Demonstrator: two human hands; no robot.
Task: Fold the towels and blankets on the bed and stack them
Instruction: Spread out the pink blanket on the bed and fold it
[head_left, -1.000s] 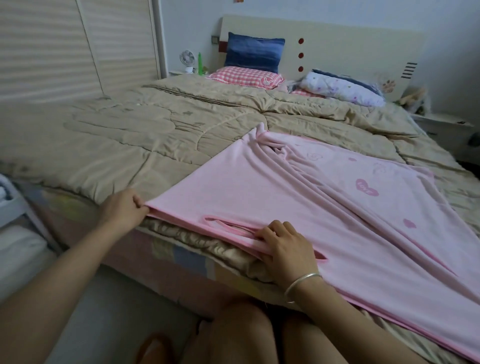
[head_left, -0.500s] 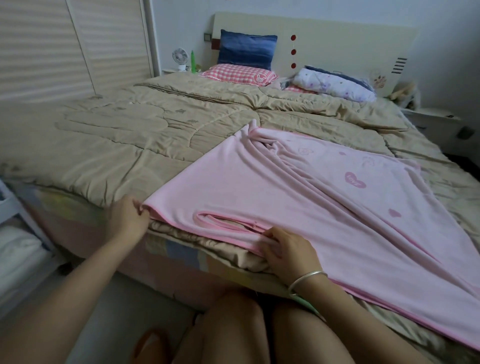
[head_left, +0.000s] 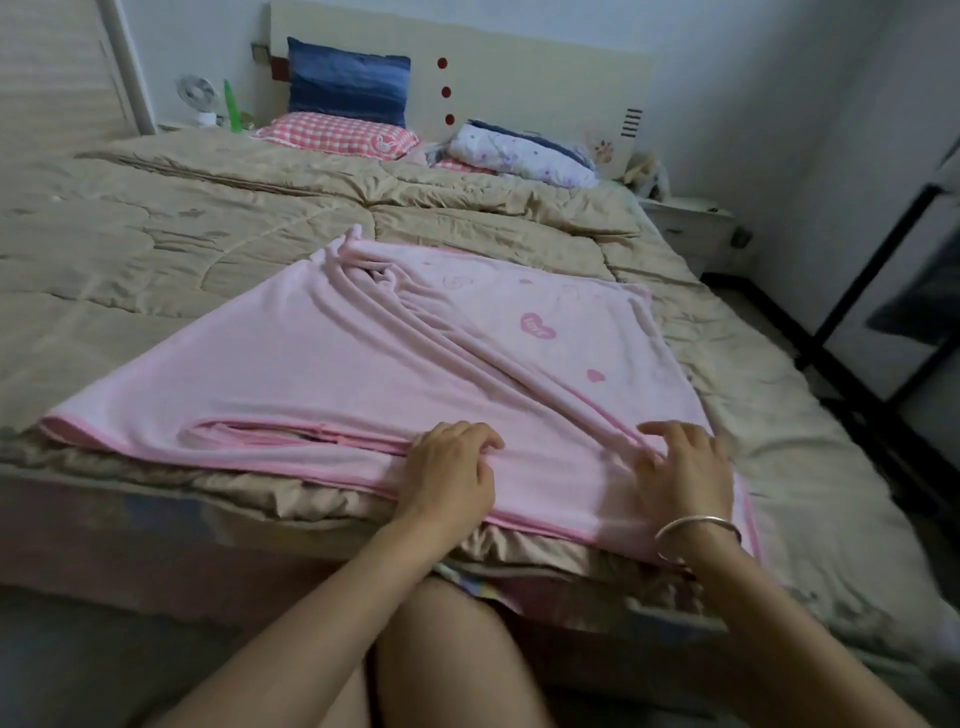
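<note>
Blanket-folding at the foot of a bed (head_left: 156, 249), head view. A pink blanket (head_left: 363, 364) lies on the tan quilt (head_left: 519, 208), already doubled along its near side, where two pink-bound hems show one above the other. Its long axis runs left to right, roughly along the bed's near edge, and diagonal ridges of slack cross it towards the far corner.

Both hands rest on the blanket's near right portion. The left hand (head_left: 447, 473) has its fingers curled down onto the doubled hem; whether it pinches the cloth or merely presses it cannot be told. The right hand (head_left: 685, 473) (a silver bracelet (head_left: 696, 525) marks its wrist) lies with fingers spread and flat on the fabric, just beside the blanket's right edge.

Most of the blanket therefore extends leftward and away from the hands. The left corner (head_left: 49, 423) lies well apart from either, with the left hand the nearer. A further fold along the long axis probably calls for that hand to reach left for the corner while the right one pins the cloth. The ridges likely need smoothing first.
</note>
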